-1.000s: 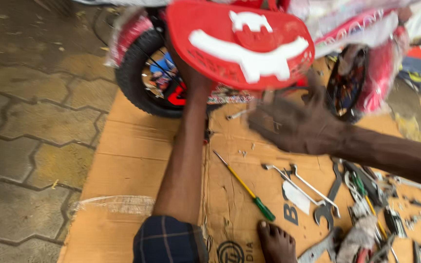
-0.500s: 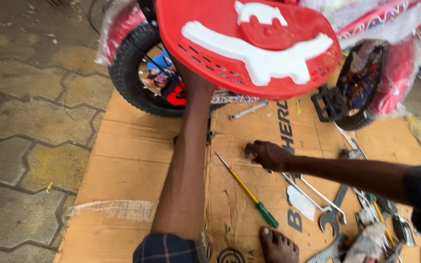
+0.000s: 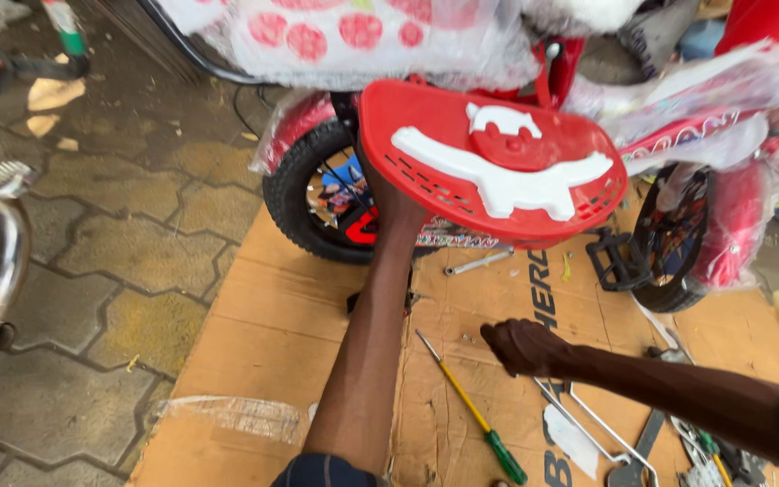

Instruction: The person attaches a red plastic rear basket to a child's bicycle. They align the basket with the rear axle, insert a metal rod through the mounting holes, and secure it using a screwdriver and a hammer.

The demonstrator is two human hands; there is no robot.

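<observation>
Our left hand (image 3: 396, 215) is up at twelve o'clock, pressed against the underside edge of the red plastic basket (image 3: 489, 162); its fingers are hidden behind the rim, so we cannot tell whether they grip or merely brace it. Our right hand (image 3: 520, 345) is at four o'clock, curled closed low on the cardboard sheet (image 3: 272, 325), with too little showing to tell whether it holds anything small.

The largest thing before us is the small red bicycle (image 3: 678, 117), partly wrapped in plastic film, standing across the top of the view. We judge the assembly partly done: both wheels are on, the front tyre (image 3: 292, 200) at eleven o'clock, and a black pedal (image 3: 613, 260) sits fitted at two o'clock. The basket looks not yet fastened, since we are propping it up.

Tools lie unused: the spanners (image 3: 588, 424) at five o'clock, the green-handled screwdriver (image 3: 475, 417) at six o'clock, and a loose metal rod (image 3: 480, 262) beneath the basket.
</observation>
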